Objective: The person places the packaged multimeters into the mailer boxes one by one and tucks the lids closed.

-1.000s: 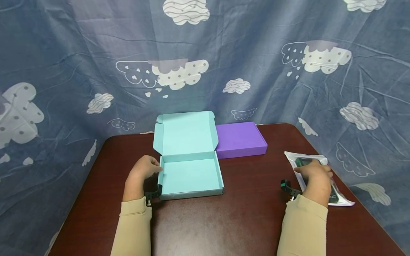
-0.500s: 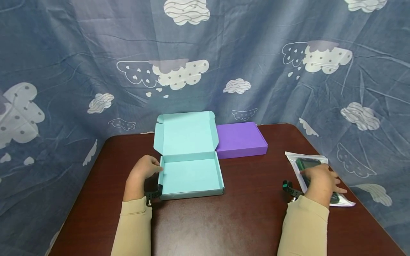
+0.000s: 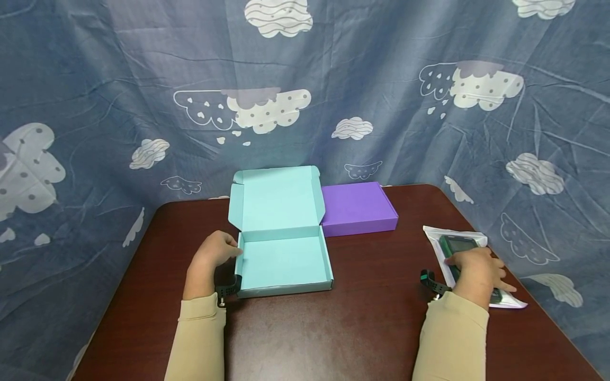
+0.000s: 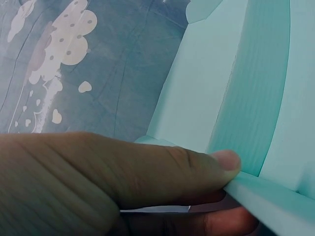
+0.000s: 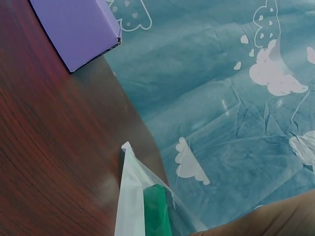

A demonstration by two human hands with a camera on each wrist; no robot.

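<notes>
An open light-teal cardboard box (image 3: 281, 262) lies on the table, its lid folded back toward the curtain. At its left side my left hand (image 3: 215, 250) pinches the top of the wall; the left wrist view shows the thumb (image 4: 227, 161) inside and a finger below, outside. Over at the right, a white bag with a clear front (image 3: 434, 236) holds a flat green and dark thing (image 3: 459, 243). My right hand (image 3: 476, 269) lies over the middle of this bag, fingers spread toward its right edge and thumb near the left. The palm side is hidden.
Against the teal box's right side stands a closed purple box (image 3: 357, 209). A blue cloud-patterned curtain (image 3: 381, 79) rises behind and beside the dark brown table (image 3: 362, 317). The bag lies close to the table's right edge.
My right hand has shifted slightly nearer and to the right over the bag, and its fingers have spread, showing more of the green thing. The left hand and both boxes stay put.
</notes>
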